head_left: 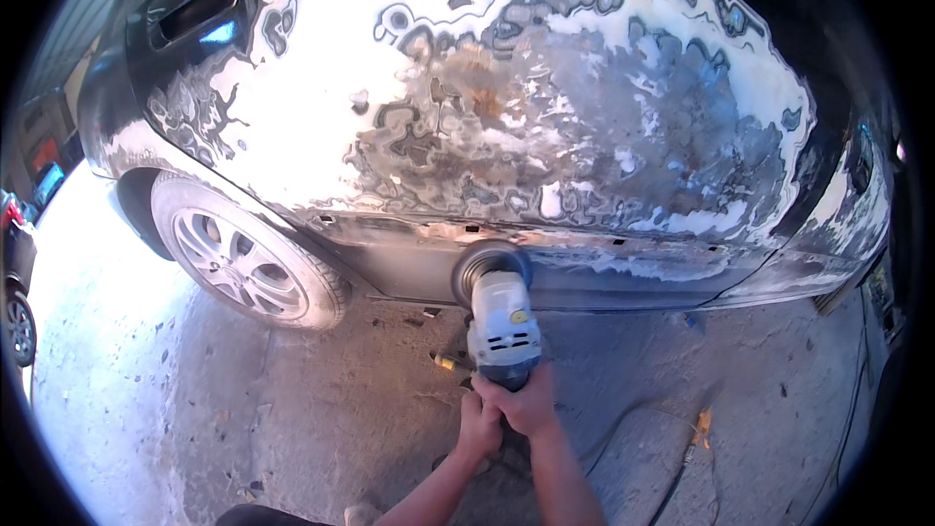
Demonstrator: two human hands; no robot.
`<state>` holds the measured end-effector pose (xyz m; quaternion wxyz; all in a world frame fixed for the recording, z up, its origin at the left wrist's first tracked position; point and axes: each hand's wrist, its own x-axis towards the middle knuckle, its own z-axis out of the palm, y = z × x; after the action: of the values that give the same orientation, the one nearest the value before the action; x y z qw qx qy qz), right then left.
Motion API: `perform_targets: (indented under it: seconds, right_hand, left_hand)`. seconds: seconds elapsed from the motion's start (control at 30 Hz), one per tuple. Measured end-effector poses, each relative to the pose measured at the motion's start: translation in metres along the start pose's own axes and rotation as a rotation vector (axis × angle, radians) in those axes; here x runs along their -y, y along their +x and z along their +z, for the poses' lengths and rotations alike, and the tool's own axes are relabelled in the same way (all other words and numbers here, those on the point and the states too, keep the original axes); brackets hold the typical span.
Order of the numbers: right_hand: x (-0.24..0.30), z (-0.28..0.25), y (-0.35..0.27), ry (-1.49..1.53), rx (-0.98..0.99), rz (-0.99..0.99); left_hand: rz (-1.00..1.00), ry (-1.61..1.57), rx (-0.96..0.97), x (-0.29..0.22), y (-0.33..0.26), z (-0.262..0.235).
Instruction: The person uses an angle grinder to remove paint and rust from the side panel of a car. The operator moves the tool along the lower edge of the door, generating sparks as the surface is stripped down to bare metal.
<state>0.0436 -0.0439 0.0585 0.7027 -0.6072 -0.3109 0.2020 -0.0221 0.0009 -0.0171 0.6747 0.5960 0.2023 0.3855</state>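
Both my hands are on a white and dark angle grinder [506, 326] at the lower middle of the head view. My right hand [529, 401] wraps round the rear of its body. Just to the left and lower, my left hand [478, 429] is closed on its back end. The grinder's round dark disc [479, 271] is at the lower edge of the car door [419, 268], by the sill; I cannot tell whether it spins. Above it, the door panel [584, 117] shows bare metal, rusty brown patches and white filler with dark-ringed edges.
A dusty car wheel [239, 253] stands to the left of the grinder. Cables [672, 492] run over the concrete floor [331, 409] at the right, one with a yellow-orange piece [701, 427]. Part of another car [18, 282] shows at the far left.
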Motion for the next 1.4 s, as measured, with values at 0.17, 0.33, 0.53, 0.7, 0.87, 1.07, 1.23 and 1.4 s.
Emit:
perform_targets:
  seconds: [0.17,0.33,0.53,0.7,0.87,1.07,1.23,1.4]
  right_hand:
    - [-0.003,-0.001,0.000,0.115,-0.028,0.053]
    - [-0.003,-0.006,0.000,0.023,-0.012,0.002]
    - [-0.008,-0.002,0.000,0.131,-0.050,0.020]
    - [-0.006,-0.004,-0.002,-0.004,-0.005,0.019]
    - [-0.005,-0.003,-0.003,0.110,-0.075,0.036]
    - [0.002,-0.006,-0.002,0.014,-0.066,-0.031]
    - [0.005,-0.006,0.000,0.013,-0.038,0.023]
    - [0.005,-0.002,-0.004,-0.049,-0.091,-0.027]
  left_hand:
    - [-0.002,0.030,0.044,-0.002,0.002,-0.004]
    - [-0.075,-0.011,0.027,0.007,0.000,0.000]
    - [-0.050,0.096,0.056,0.002,0.000,-0.004]
    - [-0.049,-0.018,-0.004,-0.004,-0.003,0.003]
    - [-0.051,0.092,0.071,0.005,-0.002,-0.005]
    - [-0.053,0.021,0.044,-0.001,-0.002,0.007]
    - [0.032,0.035,0.028,-0.009,0.005,0.007]
    - [0.036,-0.011,0.012,-0.011,-0.004,0.007]
